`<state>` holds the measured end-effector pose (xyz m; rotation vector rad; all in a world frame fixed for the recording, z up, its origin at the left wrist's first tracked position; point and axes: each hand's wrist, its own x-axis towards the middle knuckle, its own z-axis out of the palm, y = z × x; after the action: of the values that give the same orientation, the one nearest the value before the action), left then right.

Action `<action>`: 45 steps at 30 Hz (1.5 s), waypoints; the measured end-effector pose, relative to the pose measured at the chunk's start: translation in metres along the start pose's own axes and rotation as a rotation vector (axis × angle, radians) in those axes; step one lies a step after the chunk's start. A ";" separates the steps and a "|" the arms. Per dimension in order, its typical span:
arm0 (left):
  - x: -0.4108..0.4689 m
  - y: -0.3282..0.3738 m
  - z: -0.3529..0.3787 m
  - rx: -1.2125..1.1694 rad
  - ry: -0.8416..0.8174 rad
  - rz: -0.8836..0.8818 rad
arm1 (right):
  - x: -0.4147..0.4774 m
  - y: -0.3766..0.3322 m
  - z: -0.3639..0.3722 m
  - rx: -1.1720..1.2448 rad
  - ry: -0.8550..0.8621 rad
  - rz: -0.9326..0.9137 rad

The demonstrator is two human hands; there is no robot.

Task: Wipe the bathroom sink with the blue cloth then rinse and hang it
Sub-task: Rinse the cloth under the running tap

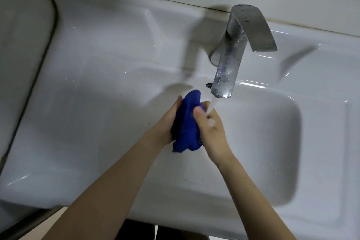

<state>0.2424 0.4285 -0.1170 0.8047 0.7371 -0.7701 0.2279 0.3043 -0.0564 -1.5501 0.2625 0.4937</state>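
Cloth (187,122) is bunched between my left hand (167,121) and right hand (211,130), over the sink (272,142) near its back edge, under the running tap (233,54). Fingers (199,113) of both hands are curled round it, gripping. Soaked, soft, floppy, probably slippery: hold the whole wad mid-bundle, not a corner.

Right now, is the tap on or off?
On: a stream of water falls from the tap onto the right hand, which grips the blue cloth with the left hand.
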 end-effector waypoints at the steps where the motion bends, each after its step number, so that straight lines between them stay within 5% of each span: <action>1: 0.001 0.002 0.003 -0.031 -0.011 -0.006 | -0.001 -0.002 -0.004 -0.030 0.026 -0.009; 6: 0.008 0.000 0.040 0.183 -0.076 0.031 | -0.019 0.009 -0.050 -0.156 0.236 -0.065; 10: 0.014 -0.007 0.063 0.615 0.125 0.264 | -0.026 0.014 -0.074 -0.189 0.377 -0.042; 23: -0.053 0.047 -0.017 0.587 0.447 0.623 | 0.025 0.021 0.004 0.036 0.121 0.077; 29: -0.050 0.037 -0.006 0.618 0.374 0.573 | 0.018 0.016 -0.026 0.061 0.156 0.122; 39: -0.022 -0.022 0.022 0.676 0.170 0.167 | -0.030 0.031 -0.089 -0.219 0.321 0.219; 45: -0.036 -0.006 0.020 0.573 0.172 0.334 | -0.026 0.022 -0.072 -0.130 0.304 0.181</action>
<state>0.2245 0.4202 -0.0802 1.4868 0.5118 -0.6154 0.2052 0.2285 -0.0655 -1.7366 0.6194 0.4205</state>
